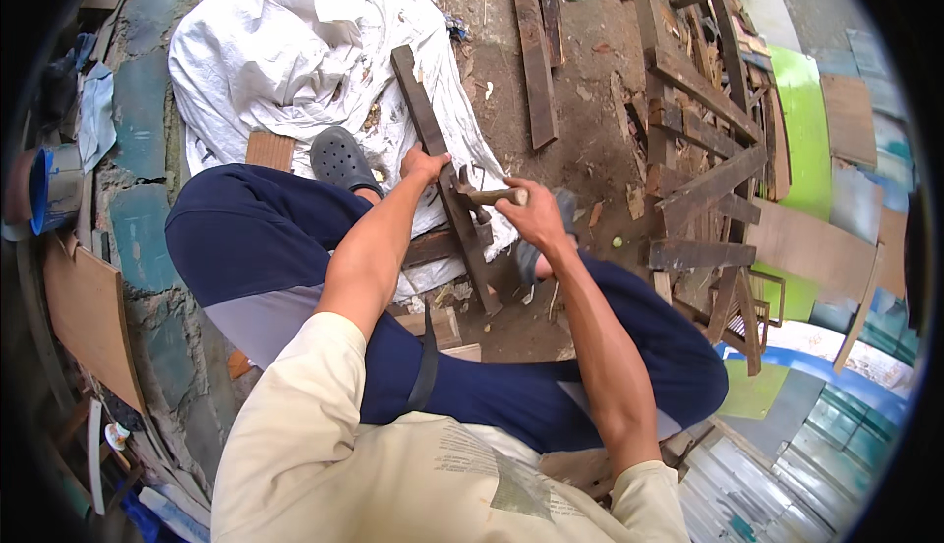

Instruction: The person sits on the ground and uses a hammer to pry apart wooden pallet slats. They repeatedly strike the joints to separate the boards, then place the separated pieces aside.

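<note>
A long dark wooden plank (417,100) slants in front of me, from the white cloth down toward the ground between my legs. My left hand (424,164) is closed around its middle. My right hand (534,213) grips a hammer (497,196) by its pale wooden handle. The dark hammer head lies against or just over the plank, right of my left hand; whether it touches cannot be made out. Beneath the plank, a shorter dark wood piece (431,247) crosses it. My legs are bent out to both sides of the work.
A crumpled white cloth (265,41) spreads at the far left. Dark planks (534,61) lie on the dirt ahead. At right stands a heap of broken wooden frames (703,130), with green and brown panels behind. A blue-rimmed bucket (54,189) and a brown board (88,322) are at left.
</note>
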`<action>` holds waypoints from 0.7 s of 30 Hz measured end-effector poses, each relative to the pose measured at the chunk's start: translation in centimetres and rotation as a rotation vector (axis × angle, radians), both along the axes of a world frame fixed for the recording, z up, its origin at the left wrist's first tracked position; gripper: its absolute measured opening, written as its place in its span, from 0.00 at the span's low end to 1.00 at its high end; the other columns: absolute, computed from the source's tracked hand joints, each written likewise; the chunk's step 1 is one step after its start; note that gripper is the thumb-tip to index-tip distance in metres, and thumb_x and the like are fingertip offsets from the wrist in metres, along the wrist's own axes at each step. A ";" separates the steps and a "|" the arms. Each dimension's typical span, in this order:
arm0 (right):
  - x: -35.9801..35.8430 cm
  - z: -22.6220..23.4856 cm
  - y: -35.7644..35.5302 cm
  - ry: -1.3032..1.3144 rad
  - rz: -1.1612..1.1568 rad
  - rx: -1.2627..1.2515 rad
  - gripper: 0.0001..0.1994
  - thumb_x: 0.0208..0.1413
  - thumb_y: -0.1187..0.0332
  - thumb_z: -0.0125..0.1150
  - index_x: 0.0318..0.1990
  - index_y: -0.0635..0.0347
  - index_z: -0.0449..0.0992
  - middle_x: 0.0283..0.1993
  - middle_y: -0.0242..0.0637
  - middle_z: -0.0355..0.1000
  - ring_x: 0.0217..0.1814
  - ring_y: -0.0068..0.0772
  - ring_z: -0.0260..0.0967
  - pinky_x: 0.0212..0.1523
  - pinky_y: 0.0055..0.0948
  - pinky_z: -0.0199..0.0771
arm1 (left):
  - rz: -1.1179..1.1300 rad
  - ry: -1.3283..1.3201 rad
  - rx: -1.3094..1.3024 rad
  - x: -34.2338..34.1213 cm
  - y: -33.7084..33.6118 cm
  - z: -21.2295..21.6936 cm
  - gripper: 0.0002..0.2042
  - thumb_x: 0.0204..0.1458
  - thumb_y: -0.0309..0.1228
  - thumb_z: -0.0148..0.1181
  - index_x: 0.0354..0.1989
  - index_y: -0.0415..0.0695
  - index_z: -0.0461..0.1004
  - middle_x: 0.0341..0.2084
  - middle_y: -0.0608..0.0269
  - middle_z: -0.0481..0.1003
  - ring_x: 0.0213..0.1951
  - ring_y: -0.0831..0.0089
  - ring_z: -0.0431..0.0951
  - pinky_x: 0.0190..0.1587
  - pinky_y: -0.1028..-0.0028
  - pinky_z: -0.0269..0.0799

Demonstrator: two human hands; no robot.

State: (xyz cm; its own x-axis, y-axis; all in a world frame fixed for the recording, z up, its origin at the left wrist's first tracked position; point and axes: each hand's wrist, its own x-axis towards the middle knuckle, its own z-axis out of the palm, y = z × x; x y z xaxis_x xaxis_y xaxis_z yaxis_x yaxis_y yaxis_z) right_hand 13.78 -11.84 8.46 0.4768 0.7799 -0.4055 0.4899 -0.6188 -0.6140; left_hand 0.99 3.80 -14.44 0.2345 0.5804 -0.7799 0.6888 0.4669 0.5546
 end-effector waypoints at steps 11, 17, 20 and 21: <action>-1.3 1.7 4.4 -0.048 0.069 -0.130 0.20 0.43 0.59 0.63 0.37 0.68 0.82 0.31 0.54 0.79 0.36 0.46 0.79 0.43 0.37 0.76 | 0.048 0.039 -0.030 -0.1 0.8 1.7 0.34 0.40 0.50 0.75 0.57 0.54 0.74 0.43 0.60 0.82 0.42 0.63 0.83 0.47 0.66 0.76; -0.4 -1.7 8.2 -0.134 0.173 -0.339 0.26 0.41 0.54 0.63 0.26 0.80 0.76 0.23 0.60 0.74 0.28 0.48 0.78 0.35 0.42 0.77 | 0.117 -0.001 -0.056 -0.2 0.6 0.9 0.31 0.40 0.47 0.77 0.54 0.49 0.77 0.34 0.61 0.82 0.28 0.71 0.81 0.31 0.70 0.76; 0.0 -2.5 11.2 -0.084 0.244 -0.414 0.27 0.41 0.52 0.62 0.22 0.80 0.77 0.18 0.56 0.73 0.24 0.45 0.78 0.32 0.40 0.78 | 0.121 0.007 0.073 -0.4 0.1 -1.1 0.28 0.41 0.44 0.77 0.52 0.47 0.79 0.26 0.64 0.81 0.17 0.77 0.72 0.23 0.72 0.68; -0.3 -2.4 12.4 -0.002 0.233 -0.458 0.28 0.41 0.51 0.63 0.25 0.80 0.78 0.27 0.65 0.75 0.35 0.57 0.79 0.41 0.45 0.77 | 0.126 0.036 0.088 -0.8 -0.2 -2.1 0.28 0.41 0.45 0.77 0.51 0.47 0.79 0.26 0.64 0.81 0.17 0.77 0.72 0.23 0.72 0.69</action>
